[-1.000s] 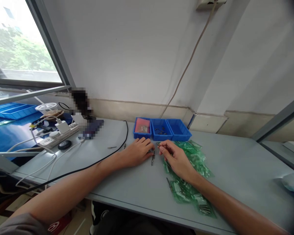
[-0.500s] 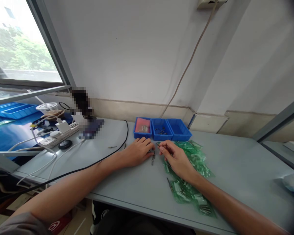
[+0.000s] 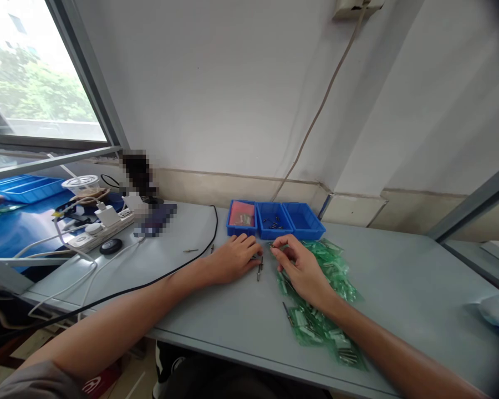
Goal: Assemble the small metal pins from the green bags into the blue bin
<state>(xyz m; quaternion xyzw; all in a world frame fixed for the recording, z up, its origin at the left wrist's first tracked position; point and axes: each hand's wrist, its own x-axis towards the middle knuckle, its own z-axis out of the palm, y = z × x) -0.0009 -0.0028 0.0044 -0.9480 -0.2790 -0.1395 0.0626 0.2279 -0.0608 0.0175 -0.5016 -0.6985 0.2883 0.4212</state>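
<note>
Work at a counter (image 3: pixel 216 318), with the middle blue bin (image 3: pixel 276 234) as landmark; the right hand (image 3: pixel 301 272), just in front of the bin, has its grip drawn in, thumb and forefinger appearing to pinch a small metal part (image 3: pixel 271 245), whose outline is mostly hidden by the fingertips; the left hand (image 3: pixel 233 259), in front of the bin and to its left, lies palm down with fingers bent, and whether its grip closes on anything cannot be told; a loose pin (image 3: pixel 259 270) lies in front of the bin, just beside the left thumb; similar parts (image 3: pixel 273 224) lie inside the bin; green bags (image 3: pixel 335 271) spread in front of it and to its right, partly under the right forearm; the step in hand is judged to be fingertip handling of a single part; the next move would call for a steady pinch, clear of the loose pin and the bags
</note>
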